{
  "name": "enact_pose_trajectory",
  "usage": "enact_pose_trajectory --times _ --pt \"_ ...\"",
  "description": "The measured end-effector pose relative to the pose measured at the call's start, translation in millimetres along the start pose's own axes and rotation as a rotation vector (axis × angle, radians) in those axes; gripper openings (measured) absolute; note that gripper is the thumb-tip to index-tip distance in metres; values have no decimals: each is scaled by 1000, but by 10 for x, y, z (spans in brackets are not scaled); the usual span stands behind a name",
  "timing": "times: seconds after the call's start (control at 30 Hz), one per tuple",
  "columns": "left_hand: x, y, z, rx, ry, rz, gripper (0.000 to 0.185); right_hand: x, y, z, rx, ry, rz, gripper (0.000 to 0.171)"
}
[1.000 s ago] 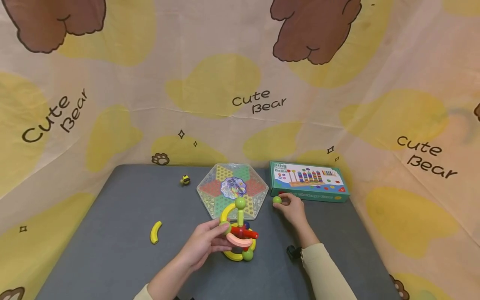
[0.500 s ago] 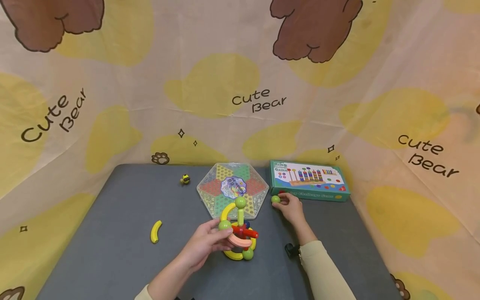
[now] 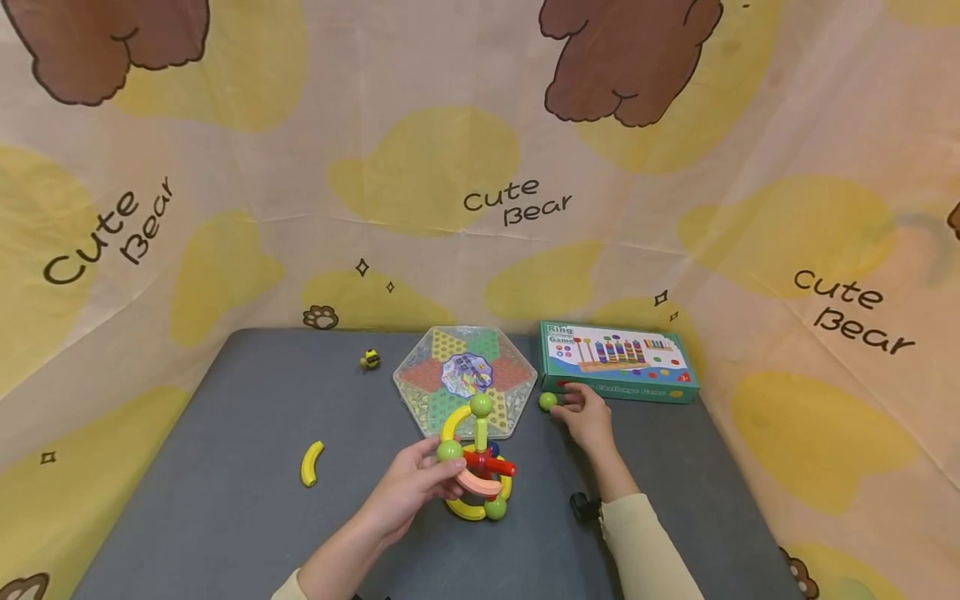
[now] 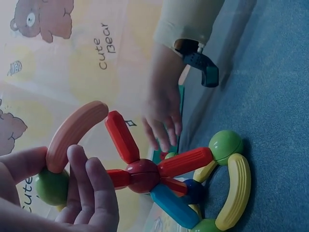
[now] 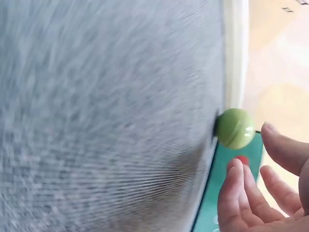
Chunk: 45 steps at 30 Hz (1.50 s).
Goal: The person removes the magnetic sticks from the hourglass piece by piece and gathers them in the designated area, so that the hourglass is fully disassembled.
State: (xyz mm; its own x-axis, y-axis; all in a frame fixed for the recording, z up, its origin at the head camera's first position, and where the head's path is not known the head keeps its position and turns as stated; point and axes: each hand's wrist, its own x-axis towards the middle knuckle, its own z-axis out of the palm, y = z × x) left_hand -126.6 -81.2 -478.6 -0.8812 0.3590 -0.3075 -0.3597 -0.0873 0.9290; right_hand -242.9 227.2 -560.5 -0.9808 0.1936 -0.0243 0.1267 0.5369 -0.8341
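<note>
A ball-and-stick toy structure (image 3: 482, 461) stands on the grey table, built of green, red and blue balls joined by straight and curved rods. My left hand (image 3: 411, 483) holds it at the left side; in the left wrist view, the fingers and thumb are around a green ball (image 4: 52, 187) and the end of a pink curved rod (image 4: 75, 133). A loose green ball (image 3: 548, 402) sits on the table in front of the box's left end. My right hand (image 3: 588, 419) is just right of it, thumb and fingers spread apart; the right wrist view shows a gap between them and the ball.
A hexagonal Chinese checkers board (image 3: 420, 367) lies behind the structure. The green Ring Challenge Game box (image 3: 618, 362) is at the back right. On the left lie a yellow curved rod (image 3: 312, 463) and a small yellow-and-black bee figure (image 3: 371, 359). Printed cloth (image 3: 420, 175) walls surround the table.
The loose green ball has shifted slightly left, and my right fingers have let go of it. My left hand and the structure have stayed nearly still.
</note>
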Motion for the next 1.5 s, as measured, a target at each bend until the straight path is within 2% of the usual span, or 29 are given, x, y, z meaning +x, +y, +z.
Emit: enact_pose_trajectory --times 0.37,0.47,0.6,0.8,0.87,0.93,1.13,1.23,1.5 --pt "26 24 -30 51 4 -35 61 -316 -351 -35 58 -20 -128 45" --pt "36 35 -53 73 -17 -44 57 -396 -485 -38 101 -63 -177 41" --pt "69 46 -84 77 -59 -36 60 -496 -701 -30 198 -196 -248 37" --pt "113 48 -141 57 -129 -44 72 -576 -932 65 266 -479 -356 41" --pt "122 45 -157 56 -139 -48 74 -584 -959 109 281 -557 -354 43" --pt "132 46 -169 59 -149 -45 71 -600 -974 136 293 -589 -340 44" --pt "154 54 -202 51 -89 -33 62 -630 -932 143 297 -525 -274 41" --pt "147 59 -210 65 -67 -21 63 -643 -920 124 280 -508 -293 45" --pt "117 82 -182 76 -94 18 67 -636 -926 83 257 -517 -371 45"
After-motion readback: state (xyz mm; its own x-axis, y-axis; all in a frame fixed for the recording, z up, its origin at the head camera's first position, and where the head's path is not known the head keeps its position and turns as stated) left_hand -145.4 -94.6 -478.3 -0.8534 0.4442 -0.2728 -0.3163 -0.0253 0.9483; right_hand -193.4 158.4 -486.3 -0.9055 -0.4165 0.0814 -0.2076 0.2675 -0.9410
